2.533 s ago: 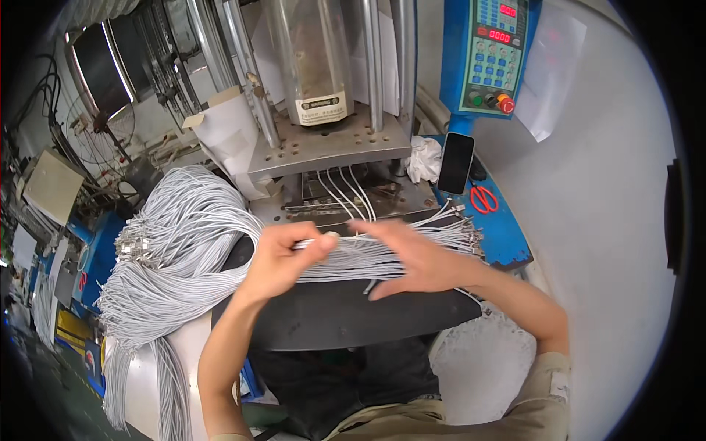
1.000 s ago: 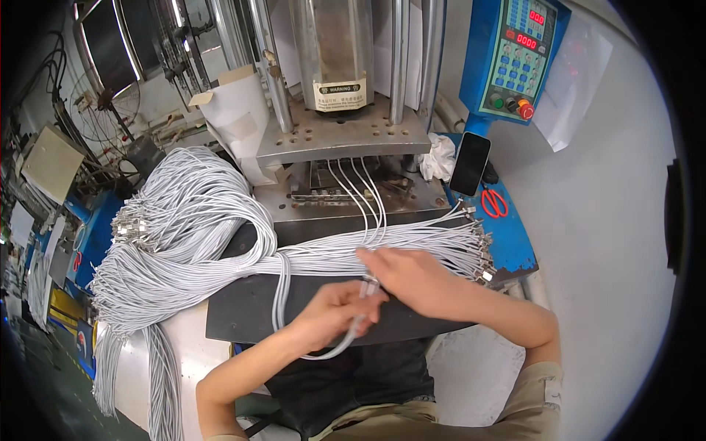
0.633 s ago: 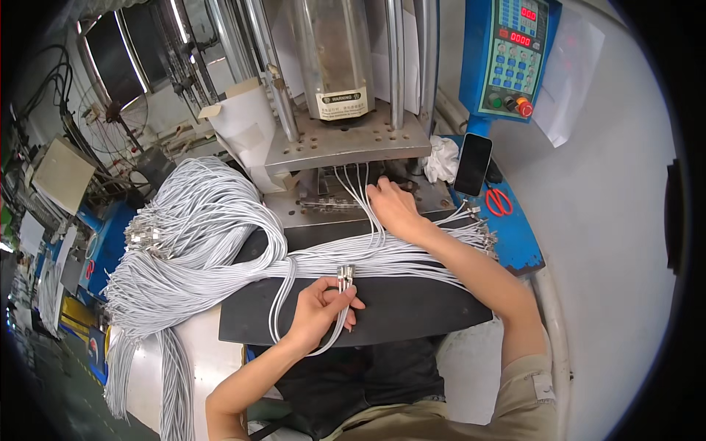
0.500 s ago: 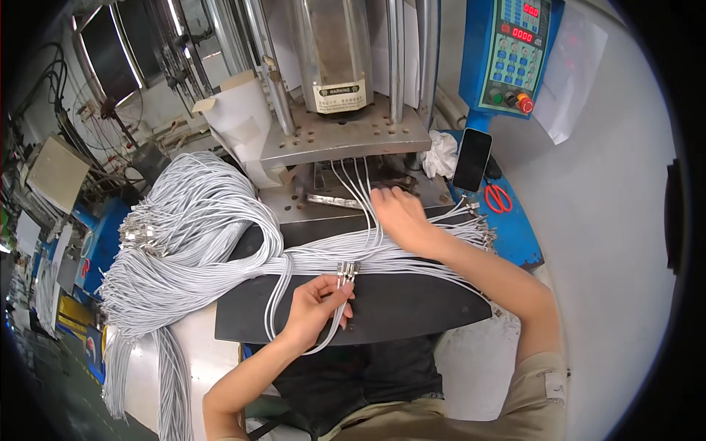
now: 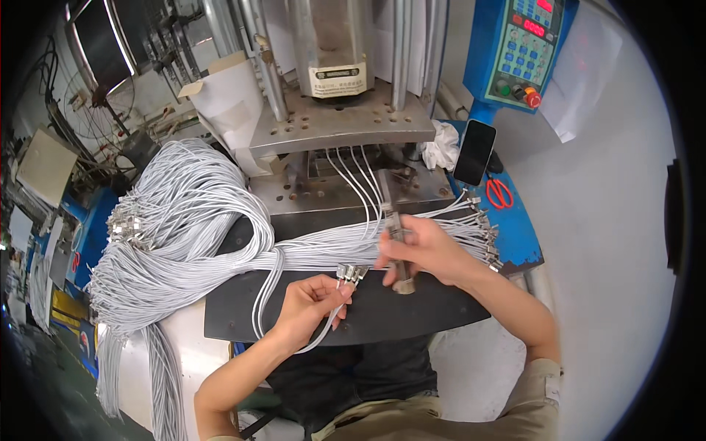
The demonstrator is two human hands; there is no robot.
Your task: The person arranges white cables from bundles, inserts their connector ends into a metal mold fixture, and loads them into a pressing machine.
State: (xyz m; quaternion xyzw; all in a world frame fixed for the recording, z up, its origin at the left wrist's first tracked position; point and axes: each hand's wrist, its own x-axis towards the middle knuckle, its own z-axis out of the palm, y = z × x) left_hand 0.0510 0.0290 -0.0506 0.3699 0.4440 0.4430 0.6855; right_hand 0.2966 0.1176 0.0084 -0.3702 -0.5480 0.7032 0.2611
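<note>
Over on my left there's the big heap of grey cables (image 5: 176, 220) spilling off the bench, metal plugs bunched at the far edge. My left hand (image 5: 305, 305) is pinched shut on a small bundle of cable ends (image 5: 351, 273), plugs sticking up and to the right, the cords looping down under my palm. Just right of that, almost touching, my right hand (image 5: 423, 250) is wrapped around a metal rod-like tool (image 5: 397, 246) that runs away from me toward the press (image 5: 346, 140). So the plugs sit just left of the tool, long axis angled toward it, left hand nearest. Further right: phone (image 5: 475, 151), red scissors (image 5: 500, 193).
</note>
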